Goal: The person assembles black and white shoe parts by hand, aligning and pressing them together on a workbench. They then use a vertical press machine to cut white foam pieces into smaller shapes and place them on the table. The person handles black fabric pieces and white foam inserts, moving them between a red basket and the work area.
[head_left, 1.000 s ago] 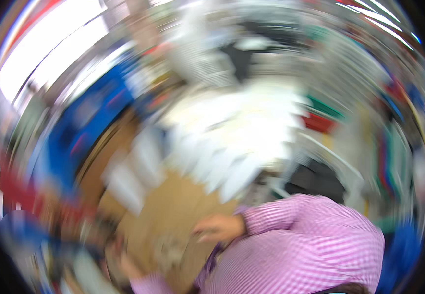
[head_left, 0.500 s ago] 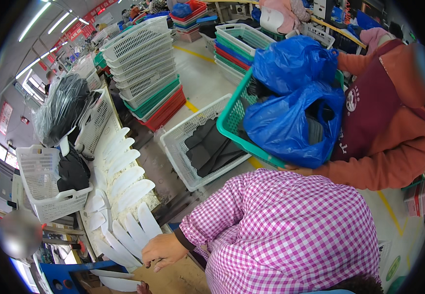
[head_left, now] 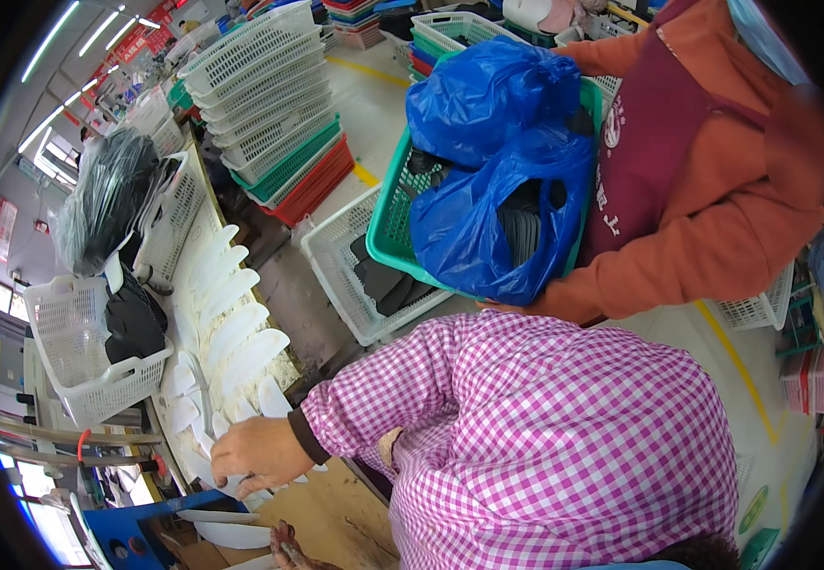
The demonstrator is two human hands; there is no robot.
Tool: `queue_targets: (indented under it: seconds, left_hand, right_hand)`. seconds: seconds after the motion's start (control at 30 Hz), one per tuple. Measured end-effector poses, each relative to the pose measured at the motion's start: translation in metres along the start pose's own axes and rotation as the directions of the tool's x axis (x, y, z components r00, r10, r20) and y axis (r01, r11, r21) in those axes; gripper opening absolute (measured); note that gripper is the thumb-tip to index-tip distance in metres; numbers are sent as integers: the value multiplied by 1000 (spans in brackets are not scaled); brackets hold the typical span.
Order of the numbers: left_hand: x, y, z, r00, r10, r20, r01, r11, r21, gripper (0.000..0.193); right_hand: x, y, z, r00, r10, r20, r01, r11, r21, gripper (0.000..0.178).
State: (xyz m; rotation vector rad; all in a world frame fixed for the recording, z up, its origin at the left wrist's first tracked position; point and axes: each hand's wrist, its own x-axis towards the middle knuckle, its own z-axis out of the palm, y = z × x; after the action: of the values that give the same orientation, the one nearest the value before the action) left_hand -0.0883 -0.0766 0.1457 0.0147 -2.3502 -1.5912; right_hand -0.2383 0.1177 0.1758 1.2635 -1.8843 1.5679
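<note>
My right hand, in a pink checked sleeve with a dark cuff, is over the near end of a bench. Its bent fingers close on a white insole-shaped piece among others like it. Above it a row of overlapping white pieces runs along the bench. Only part of my left hand shows at the lower edge, with dark smudges on its fingers. Beside it are more flat white pieces over a blue-sided machine. What the left hand grips, if anything, is hidden.
A white basket with black pieces stands left, with a bundle in clear plastic behind. Stacked crates rise beyond the bench. A co-worker in orange sleeves holds a green crate with blue bags above a white crate.
My right hand has moved left and up onto the white pieces. My left hand shows slightly more. In the picture, the co-worker's green crate has shifted left.
</note>
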Motion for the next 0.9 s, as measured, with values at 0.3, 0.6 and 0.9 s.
queue_targets:
  seconds: [0.3,0.6,0.9]
  left_hand:
    - [16,-12,16,999,-9,47,14,994,-107,38]
    - [24,-9,19,993,-73,87,88,979,-182,38]
    - [47,6,85,934,57,353,-11,991,-130,41]
  right_hand:
    - [-86,-2,-103,985,78,-153,-152,806,-573,29]
    - [-210,-32,-230,227,875,-428,-325,-347,-880,44]
    - [-213,79,-121,336,926,-172,-786,174,-594,66]
